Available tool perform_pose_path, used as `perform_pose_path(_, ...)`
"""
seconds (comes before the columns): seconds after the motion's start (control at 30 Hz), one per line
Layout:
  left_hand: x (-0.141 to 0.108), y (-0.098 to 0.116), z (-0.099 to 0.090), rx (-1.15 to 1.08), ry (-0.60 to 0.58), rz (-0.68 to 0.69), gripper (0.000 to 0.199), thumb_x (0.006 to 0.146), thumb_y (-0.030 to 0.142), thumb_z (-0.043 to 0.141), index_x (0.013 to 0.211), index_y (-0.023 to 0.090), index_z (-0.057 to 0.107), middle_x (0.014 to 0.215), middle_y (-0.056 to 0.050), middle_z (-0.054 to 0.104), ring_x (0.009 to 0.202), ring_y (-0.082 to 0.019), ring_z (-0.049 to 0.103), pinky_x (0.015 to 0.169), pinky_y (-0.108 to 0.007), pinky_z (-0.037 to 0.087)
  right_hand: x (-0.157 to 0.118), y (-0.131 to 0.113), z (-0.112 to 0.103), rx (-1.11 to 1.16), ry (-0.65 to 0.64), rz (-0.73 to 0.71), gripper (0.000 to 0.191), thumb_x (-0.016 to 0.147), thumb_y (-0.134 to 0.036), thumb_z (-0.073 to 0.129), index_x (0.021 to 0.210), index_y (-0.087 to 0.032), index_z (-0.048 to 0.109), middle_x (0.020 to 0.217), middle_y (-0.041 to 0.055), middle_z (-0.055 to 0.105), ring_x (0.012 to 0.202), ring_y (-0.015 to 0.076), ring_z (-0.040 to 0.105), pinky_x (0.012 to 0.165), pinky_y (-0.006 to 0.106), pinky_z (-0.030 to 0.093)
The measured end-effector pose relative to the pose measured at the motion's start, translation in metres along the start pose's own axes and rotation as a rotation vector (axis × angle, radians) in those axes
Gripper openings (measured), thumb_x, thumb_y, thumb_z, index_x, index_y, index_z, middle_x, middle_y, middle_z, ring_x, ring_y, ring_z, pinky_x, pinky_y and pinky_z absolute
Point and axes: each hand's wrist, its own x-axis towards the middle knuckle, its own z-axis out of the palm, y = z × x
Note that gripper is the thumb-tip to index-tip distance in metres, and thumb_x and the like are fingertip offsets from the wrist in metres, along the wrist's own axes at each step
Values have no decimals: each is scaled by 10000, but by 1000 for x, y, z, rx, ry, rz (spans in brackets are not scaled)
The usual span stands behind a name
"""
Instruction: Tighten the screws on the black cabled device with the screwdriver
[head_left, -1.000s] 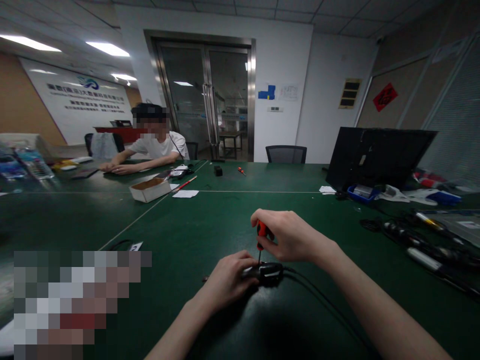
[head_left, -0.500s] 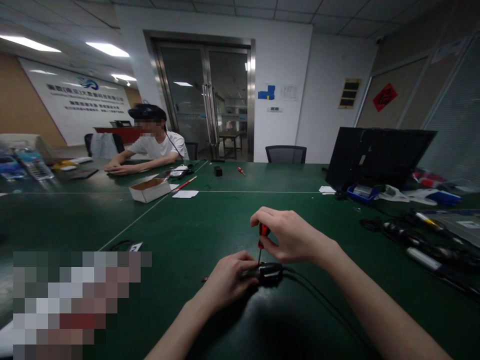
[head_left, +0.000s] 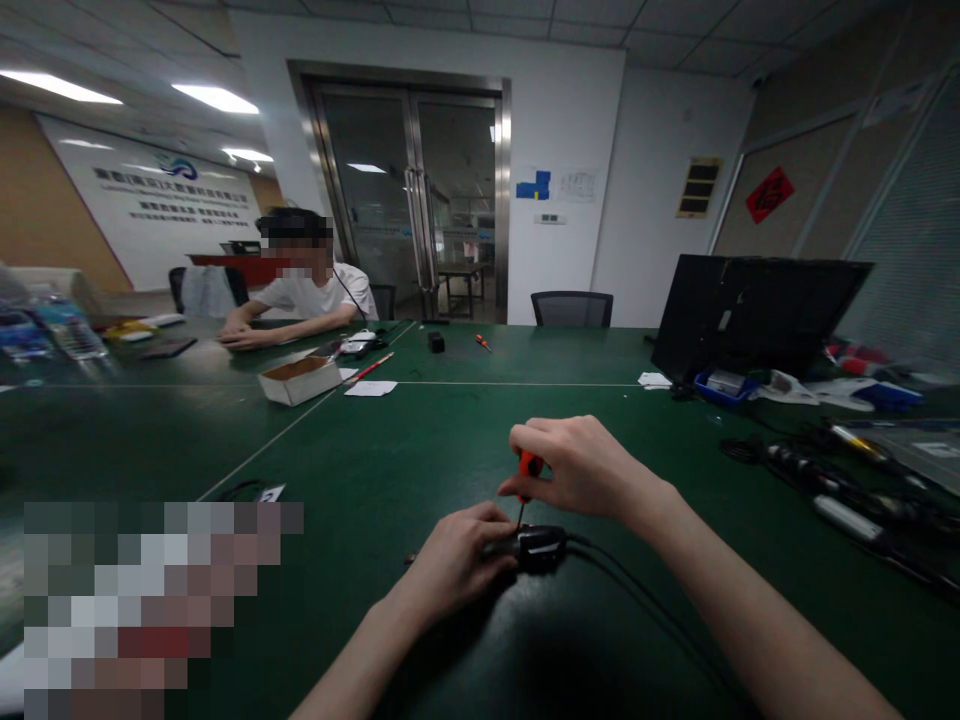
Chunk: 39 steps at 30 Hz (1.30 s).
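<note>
On the green table lies a black device (head_left: 543, 548) with a cable running off toward the lower right. My left hand (head_left: 463, 545) is closed around its left part, which the fingers mostly cover. Above it, my right hand (head_left: 574, 462) grips the red and black handle of a screwdriver (head_left: 530, 464). The screwdriver stands nearly upright, its thin shaft pointing down at the device close to my left fingertips. Its tip is too small to make out against the black casing.
A white open box (head_left: 301, 384) and papers (head_left: 370, 388) lie ahead to the left. Another screwdriver (head_left: 483, 343) and a small black block (head_left: 436, 342) are farther off. To the right stand a monitor (head_left: 757, 320), a blue tray (head_left: 724, 386) and dark cables (head_left: 806, 470). A person (head_left: 315, 285) sits across the table.
My right fingers have shifted their grip on the screwdriver handle, with the thumb now stretched further left. My left hand and the device have stayed put.
</note>
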Motion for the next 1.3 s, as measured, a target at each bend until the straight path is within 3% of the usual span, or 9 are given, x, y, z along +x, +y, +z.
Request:
perform_pose_path(0.1, 0, 0, 0, 4, -7, -14, 239, 890, 228, 616, 1093, 238, 743, 1125, -61, 681, 968, -218, 651, 823, -282, 483, -2, -2, -2, 92, -7, -5, 169, 865, -255, 678, 962, -191, 555, 891, 23, 650, 703, 132, 555, 609, 248, 321)
perform_pose_path(0.2, 0, 0, 0, -2, -6, -18, 237, 885, 224, 623, 1088, 230, 743, 1103, -61, 681, 959, -217, 650, 822, -278, 483, -2, -3, -2, 131, -23, 6, 195, 841, -137, 614, 1020, -179, 549, 902, 28, 649, 726, 133, 558, 629, 247, 339)
perform_pose_path(0.37, 0, -2, 1, -1, 4, -18, 260, 882, 243, 617, 1110, 224, 739, 1106, -69, 681, 959, -223, 650, 808, -286, 489, 0, 1, 1, 35, -14, 39, 231, 882, -243, 673, 1068, -194, 546, 912, 32, 671, 703, 139, 562, 591, 251, 278)
perform_pose_path(0.57, -1, 0, 1, 1, 25, -16, 331, 867, 209, 637, 1188, 240, 713, 1119, -62, 687, 971, -232, 654, 842, -315, 483, 1, 2, 1, -73, -12, 32, 330, 912, -508, 647, 876, -193, 552, 797, 18, 645, 639, 130, 530, 556, 259, 210)
perform_pose_path(0.73, -1, 4, -2, -2, 14, -35, 292, 867, 197, 642, 1143, 241, 728, 1113, -61, 687, 968, -230, 656, 810, -291, 481, -2, -1, -4, 61, -19, 5, 176, 846, -212, 672, 966, -172, 550, 924, 31, 639, 724, 131, 542, 597, 250, 305)
perform_pose_path(0.83, -1, 3, -2, 0, 8, -24, 266, 872, 189, 639, 1114, 235, 739, 1105, -59, 686, 970, -225, 654, 812, -283, 479, -2, -2, -4, 136, -53, -2, 227, 820, -111, 610, 1029, -171, 544, 954, 36, 638, 761, 134, 552, 623, 250, 334)
perform_pose_path(1.03, 0, -1, 1, 9, 6, -15, 250, 888, 214, 629, 1110, 228, 743, 1114, -61, 684, 965, -219, 651, 816, -282, 485, 1, 1, 0, -7, -35, 24, 159, 905, -288, 665, 997, -197, 571, 878, 18, 644, 667, 122, 513, 577, 251, 256)
perform_pose_path(1.17, 0, -1, 1, 13, 9, -6, 251, 892, 231, 621, 1113, 233, 741, 1131, -59, 683, 962, -216, 651, 812, -284, 484, 1, 2, 0, -80, -23, 9, 309, 902, -488, 665, 858, -193, 582, 810, 13, 632, 625, 119, 497, 556, 261, 215)
perform_pose_path(1.3, 1, -2, 2, 11, 4, 0, 228, 899, 242, 605, 1079, 235, 745, 1118, -57, 683, 954, -213, 651, 808, -283, 483, -1, -1, -1, 40, -11, -15, 181, 887, -312, 675, 970, -183, 580, 937, 27, 643, 702, 122, 538, 589, 249, 288)
